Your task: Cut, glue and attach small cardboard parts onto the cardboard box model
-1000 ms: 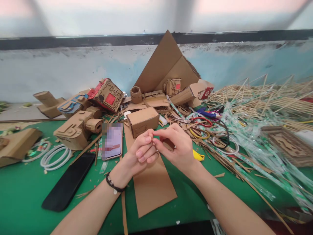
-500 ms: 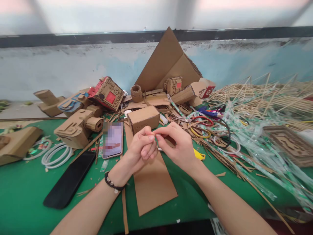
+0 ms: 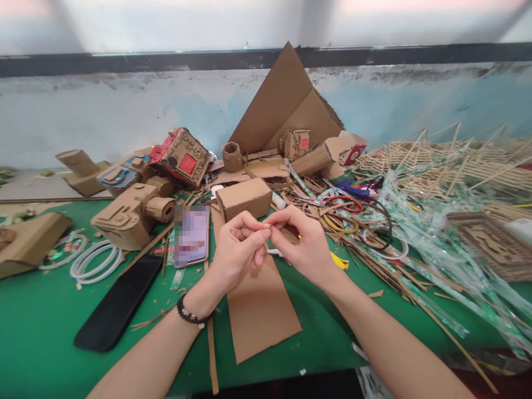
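My left hand and my right hand meet fingertip to fingertip above the table. Both are closed in a pinch, and whatever lies between the fingertips is too small to make out. A dark beaded bracelet circles my left wrist. Below the hands lies a flat piece of cardboard. Just beyond them stands a closed cardboard box, partly covered by my fingers. A yellow object shows beside my right wrist.
Left are a phone, a black flat slab, a coil of white tubing and a cardboard camera model. Right lie red-handled scissors, cardboard strips and plastic wrappers. A large cardboard sheet leans on the wall.
My left fingers have shifted from a curled grip to a thumb-and-finger pinch. The right hand has turned slightly, its fingertips drawing closer to the left ones.
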Tool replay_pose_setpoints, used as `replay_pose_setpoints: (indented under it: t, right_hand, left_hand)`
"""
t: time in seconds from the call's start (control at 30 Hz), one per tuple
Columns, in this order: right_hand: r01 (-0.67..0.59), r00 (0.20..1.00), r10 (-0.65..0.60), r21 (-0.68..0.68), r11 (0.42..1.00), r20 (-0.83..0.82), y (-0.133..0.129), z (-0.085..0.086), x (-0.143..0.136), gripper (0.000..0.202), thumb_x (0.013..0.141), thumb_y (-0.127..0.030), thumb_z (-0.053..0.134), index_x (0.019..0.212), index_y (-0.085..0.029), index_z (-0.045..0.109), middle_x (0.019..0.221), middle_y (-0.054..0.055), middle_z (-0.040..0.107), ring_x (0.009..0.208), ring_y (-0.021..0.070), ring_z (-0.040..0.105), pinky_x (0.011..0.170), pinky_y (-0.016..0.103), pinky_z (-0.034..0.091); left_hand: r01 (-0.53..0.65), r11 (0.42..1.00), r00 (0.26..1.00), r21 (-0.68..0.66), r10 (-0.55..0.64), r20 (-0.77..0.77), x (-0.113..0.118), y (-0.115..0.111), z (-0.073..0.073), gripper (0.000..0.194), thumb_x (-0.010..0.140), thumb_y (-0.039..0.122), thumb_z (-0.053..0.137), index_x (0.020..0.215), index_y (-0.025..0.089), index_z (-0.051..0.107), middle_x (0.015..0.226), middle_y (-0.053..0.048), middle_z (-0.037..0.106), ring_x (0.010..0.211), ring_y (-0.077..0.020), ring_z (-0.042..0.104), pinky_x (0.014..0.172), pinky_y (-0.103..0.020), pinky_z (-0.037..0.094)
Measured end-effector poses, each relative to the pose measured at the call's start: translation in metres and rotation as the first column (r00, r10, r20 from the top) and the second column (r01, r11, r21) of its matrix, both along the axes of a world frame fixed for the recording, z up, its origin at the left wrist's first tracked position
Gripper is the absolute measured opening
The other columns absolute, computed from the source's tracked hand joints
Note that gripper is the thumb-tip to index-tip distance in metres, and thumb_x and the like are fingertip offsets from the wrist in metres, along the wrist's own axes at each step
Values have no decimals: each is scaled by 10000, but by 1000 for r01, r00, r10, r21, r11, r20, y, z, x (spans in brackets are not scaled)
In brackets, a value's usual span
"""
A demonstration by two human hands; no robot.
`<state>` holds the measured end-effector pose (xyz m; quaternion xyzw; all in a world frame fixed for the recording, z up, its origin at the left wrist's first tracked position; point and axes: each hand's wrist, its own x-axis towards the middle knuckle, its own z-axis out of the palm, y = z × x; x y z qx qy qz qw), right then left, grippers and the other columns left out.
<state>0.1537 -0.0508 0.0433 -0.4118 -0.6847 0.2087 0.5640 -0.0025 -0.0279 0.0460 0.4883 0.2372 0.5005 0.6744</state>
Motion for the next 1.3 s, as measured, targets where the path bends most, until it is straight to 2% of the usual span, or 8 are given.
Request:
replay_pose_setpoints:
  t: [0.2,0.33,0.73,0.9,1.1,1.2,1.3]
  right_hand:
    - [-34,999,34,-3,999,5,2,1,2,93,980,-205,642,1032,-224,716,882,11,726,804,151,686,748,288,548]
    - [-24,999,24,5,1000,28,3,1,4,101,987,-214,646,1038,-223,733,875,14,725,807,155,675,752,292,542]
    - [-33,998,32,2,999,45,3,1,5,126,985,-225,652,1075,-230,739,889,18,715,795,152,670,730,287,544]
    - [-30,998,29,7,1000,64,3,3,6,120,996,-230,635,1050,-233,743,883,21,732,819,164,682,736,296,545]
    - [-34,999,34,-34,999,-2,1,3,4,86,951,-187,643,991,-218,714,859,10,717,746,143,679,676,268,539]
    - [38,998,-38,-6,999,49,2,0,2,68,942,-188,635,946,-223,694,809,7,712,727,153,675,666,276,538]
    - [185,950,-223,181,966,217,8,-6,3,81,922,-179,632,897,-233,687,786,23,705,752,184,665,682,307,529]
  left_hand:
    - [11,990,996,-140,1,85,2,0,6,244,769,258,882,736,192,649,344,103,463,291,-44,319,409,-172,418]
    - [21,984,995,-175,-4,99,1,0,6,234,765,234,876,731,190,648,347,104,457,303,-41,312,414,-165,423]
    - [3,985,996,-172,13,91,1,0,5,252,761,253,881,736,191,638,359,105,459,312,-44,333,420,-163,416]
    - [9,990,997,-139,1,76,1,1,3,268,772,271,882,733,196,628,355,105,464,306,-45,335,421,-167,409]
    - [-22,998,1000,-58,23,15,0,1,0,272,781,301,889,750,199,639,386,74,537,305,-61,395,410,-180,385]
    - [-85,995,994,-47,81,-67,1,0,0,307,759,353,909,750,188,650,407,54,567,321,-71,439,405,-182,369]
    - [-157,986,975,-59,146,-169,2,1,0,336,728,391,926,759,167,678,433,32,595,360,-77,485,406,-173,364]
